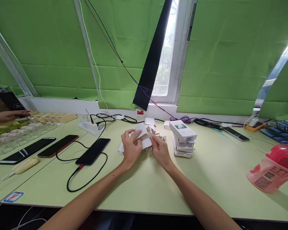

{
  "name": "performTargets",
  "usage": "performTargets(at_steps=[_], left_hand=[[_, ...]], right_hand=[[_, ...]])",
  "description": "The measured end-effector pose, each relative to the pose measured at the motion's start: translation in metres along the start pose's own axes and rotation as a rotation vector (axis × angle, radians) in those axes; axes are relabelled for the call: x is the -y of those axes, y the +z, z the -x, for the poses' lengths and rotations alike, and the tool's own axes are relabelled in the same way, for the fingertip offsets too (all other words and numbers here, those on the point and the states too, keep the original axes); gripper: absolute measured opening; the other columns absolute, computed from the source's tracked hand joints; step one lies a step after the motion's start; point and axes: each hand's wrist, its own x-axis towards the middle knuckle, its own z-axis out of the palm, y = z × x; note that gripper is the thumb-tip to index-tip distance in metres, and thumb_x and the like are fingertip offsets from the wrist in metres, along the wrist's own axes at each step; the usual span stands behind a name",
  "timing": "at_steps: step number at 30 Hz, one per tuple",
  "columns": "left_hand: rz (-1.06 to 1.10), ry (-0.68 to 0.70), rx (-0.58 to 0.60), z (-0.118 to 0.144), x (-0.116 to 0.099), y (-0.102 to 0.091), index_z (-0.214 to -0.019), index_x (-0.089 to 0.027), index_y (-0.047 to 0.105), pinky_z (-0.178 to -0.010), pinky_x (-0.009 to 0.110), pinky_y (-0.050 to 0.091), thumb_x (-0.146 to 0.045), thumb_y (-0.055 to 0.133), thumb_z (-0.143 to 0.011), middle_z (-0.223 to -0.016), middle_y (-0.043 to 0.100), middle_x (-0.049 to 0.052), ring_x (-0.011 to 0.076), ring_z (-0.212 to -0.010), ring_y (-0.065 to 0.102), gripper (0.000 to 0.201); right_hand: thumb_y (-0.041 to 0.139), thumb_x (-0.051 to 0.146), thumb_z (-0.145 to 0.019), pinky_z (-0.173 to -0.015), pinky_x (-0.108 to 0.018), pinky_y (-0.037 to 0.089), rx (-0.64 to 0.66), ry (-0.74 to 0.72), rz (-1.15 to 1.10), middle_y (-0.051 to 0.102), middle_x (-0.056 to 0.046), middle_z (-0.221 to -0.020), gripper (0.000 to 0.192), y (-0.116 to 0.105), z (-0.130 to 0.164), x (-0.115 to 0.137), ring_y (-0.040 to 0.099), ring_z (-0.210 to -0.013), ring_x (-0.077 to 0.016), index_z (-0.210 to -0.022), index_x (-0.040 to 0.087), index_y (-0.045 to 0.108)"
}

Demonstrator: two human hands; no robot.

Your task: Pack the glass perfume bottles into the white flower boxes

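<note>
My left hand (132, 145) grips a small white paper box (141, 130) whose flaps stand out. The fingers of my right hand (159, 148) are pinched together at the right edge of this box. Just behind my hands lie shiny metal pieces (150, 129), partly covered, so their kind is unclear. Another white box (121, 149) shows partly beside my left hand. To the right of my right hand rises a stack of small white boxes (182, 131), the top one printed with a green picture.
Several phones (93, 151) with cables lie at the left, near a white power strip (90, 126). A pink bottle (272, 169) stands at the right. Black cables (205, 123) run along the back wall. Another person's hand (16, 114) reaches over trays at the far left.
</note>
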Motion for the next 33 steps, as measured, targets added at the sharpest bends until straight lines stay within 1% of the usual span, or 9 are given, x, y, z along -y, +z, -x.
performTargets(at_steps=[4,9,12,15,22,28,33], left_hand=[[0.004,0.008,0.013,-0.001,0.001,-0.001,-0.112,-0.027,0.078,-0.102,0.055,0.054,-0.001,0.054,-0.08,-0.119,0.064,0.011,0.0321,-0.116,0.056,0.047],[-0.011,-0.002,0.01,-0.002,0.006,0.001,-0.113,-0.028,0.079,-0.099,0.054,0.054,0.004,0.049,-0.077,-0.119,0.066,0.01,0.0321,-0.115,0.058,0.056],[-0.005,0.001,0.008,-0.003,0.01,0.002,-0.114,-0.03,0.079,-0.097,0.051,0.054,0.004,0.047,-0.078,-0.115,0.069,0.009,0.0314,-0.111,0.059,0.059],[-0.001,-0.003,0.003,-0.004,0.013,0.003,-0.112,-0.031,0.08,-0.094,0.05,0.053,0.003,0.047,-0.079,-0.113,0.073,0.008,0.0308,-0.107,0.061,0.058],[-0.015,-0.031,-0.015,-0.008,0.015,0.001,-0.106,-0.033,0.082,-0.097,0.055,0.05,0.0,0.05,-0.079,-0.113,0.077,0.005,0.0323,-0.109,0.061,0.054],[-0.042,-0.035,-0.041,-0.009,0.016,0.001,-0.1,-0.032,0.083,-0.098,0.058,0.049,-0.002,0.052,-0.079,-0.113,0.077,0.005,0.0333,-0.11,0.062,0.048],[-0.013,-0.044,-0.037,-0.012,0.017,0.001,-0.092,-0.03,0.083,-0.103,0.059,0.05,-0.003,0.055,-0.076,-0.11,0.078,0.004,0.0326,-0.112,0.064,0.042]], right_hand=[[0.043,0.042,-0.103,-0.057,-0.027,0.052,0.044,0.002,0.028,0.071,-0.002,-0.076,0.045,0.001,0.001,-0.002,0.067,-0.064,-0.0187,-0.132,0.025,0.073],[0.043,0.042,-0.103,-0.056,-0.026,0.05,0.063,0.015,0.055,0.072,-0.002,-0.075,0.045,0.003,0.001,-0.004,0.068,-0.065,-0.0192,-0.135,0.026,0.071],[0.047,0.042,-0.102,-0.056,-0.026,0.049,0.04,0.015,0.071,0.075,-0.003,-0.082,0.044,0.004,0.001,-0.006,0.069,-0.065,-0.0183,-0.134,0.025,0.071],[0.05,0.043,-0.101,-0.055,-0.026,0.048,0.034,0.008,0.07,0.076,-0.004,-0.091,0.042,0.005,0.001,-0.007,0.068,-0.065,-0.0171,-0.13,0.023,0.072],[0.05,0.045,-0.101,-0.058,-0.026,0.05,0.043,0.003,0.089,0.076,-0.004,-0.093,0.042,0.006,0.002,-0.007,0.068,-0.064,-0.0161,-0.127,0.021,0.072],[0.051,0.045,-0.1,-0.057,-0.026,0.052,0.031,0.0,0.1,0.078,-0.005,-0.094,0.04,0.006,0.001,-0.008,0.069,-0.063,-0.0161,-0.124,0.021,0.073],[0.051,0.042,-0.1,-0.057,-0.026,0.051,0.035,-0.006,0.117,0.08,-0.005,-0.1,0.037,0.006,0.001,-0.006,0.069,-0.065,-0.0165,-0.118,0.021,0.076]])
